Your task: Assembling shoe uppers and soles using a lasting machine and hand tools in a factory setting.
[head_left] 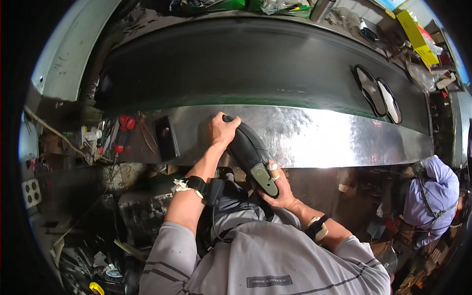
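A worker's two bare hands are clamped on a black shoe mounted on a grey-green last, held at a slant across the near edge of a metal workbench. The left hand closes over the far, upper end; the right hand grips the nearer end, beside the last's flat, holed face, with a tan wrap around one digit. Whether the shoe touches the bench cannot be told. The worker wears a grey short-sleeved shirt, with a black strap on the left wrist and a dark band on the right.

Left of the hands, a black smartphone lies on the metal, and farther left a red hand tool sits among other tools. Beyond the bench runs a dark conveyor belt, bearing two black-and-white pieces of footwear side by side at right. Green trays, a metal cylinder and a yellow box line the far side. At lower right, lavender fabric is crossed by dark cords.
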A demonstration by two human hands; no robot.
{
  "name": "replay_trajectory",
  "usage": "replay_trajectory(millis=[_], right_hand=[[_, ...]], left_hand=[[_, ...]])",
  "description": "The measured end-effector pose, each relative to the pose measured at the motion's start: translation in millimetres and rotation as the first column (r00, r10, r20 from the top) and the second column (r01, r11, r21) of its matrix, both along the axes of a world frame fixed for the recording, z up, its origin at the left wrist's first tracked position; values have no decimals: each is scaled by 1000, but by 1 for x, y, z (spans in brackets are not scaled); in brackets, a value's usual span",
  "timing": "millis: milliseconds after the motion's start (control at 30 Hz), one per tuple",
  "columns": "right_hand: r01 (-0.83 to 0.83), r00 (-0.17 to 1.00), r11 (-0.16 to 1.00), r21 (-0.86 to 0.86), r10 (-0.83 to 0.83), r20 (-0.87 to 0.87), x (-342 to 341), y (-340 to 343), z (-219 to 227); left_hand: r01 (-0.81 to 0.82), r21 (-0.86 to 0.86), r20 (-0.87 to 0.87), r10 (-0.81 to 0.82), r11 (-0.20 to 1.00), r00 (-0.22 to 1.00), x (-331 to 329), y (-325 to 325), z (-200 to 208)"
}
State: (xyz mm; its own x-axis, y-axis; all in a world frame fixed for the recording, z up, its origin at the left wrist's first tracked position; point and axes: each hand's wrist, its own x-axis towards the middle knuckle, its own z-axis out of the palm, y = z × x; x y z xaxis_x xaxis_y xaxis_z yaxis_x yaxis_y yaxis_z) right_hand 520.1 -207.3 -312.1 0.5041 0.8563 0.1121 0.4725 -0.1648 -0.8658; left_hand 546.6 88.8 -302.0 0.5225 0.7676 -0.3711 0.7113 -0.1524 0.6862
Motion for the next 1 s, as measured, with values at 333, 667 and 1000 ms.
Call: replay_trajectory(millis=[333,667,1000], right_hand=[[-57,486,995,-86,-48,-873,41,118,105],[-220,641,950,223,313,-700,-134,191,160],[-639,191,734,229,441,-877,-390,235,212]], left_hand=[[-129,80,398,87,988,913,-84,33,112],[-660,260,560,447,705,698,-322,33,207],[-870,-464,576,803,168,-153,-653,-56,276]])
